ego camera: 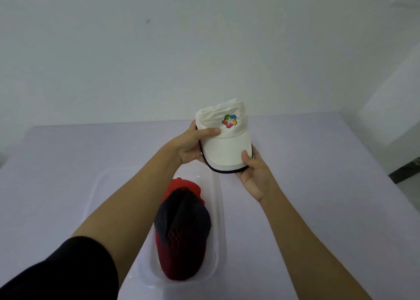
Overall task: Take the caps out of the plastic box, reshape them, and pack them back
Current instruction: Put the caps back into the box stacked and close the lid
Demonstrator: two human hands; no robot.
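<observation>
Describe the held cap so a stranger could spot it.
On the lilac table sits a clear plastic box; above its far end, the left hand and right hand hold a white fabric cap. Unlike the red and dark caps in the box, it bears a multicoloured logo.

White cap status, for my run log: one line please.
left hand: grips white cap crown | right hand: pinches brim | red cap: in plastic box
</observation>
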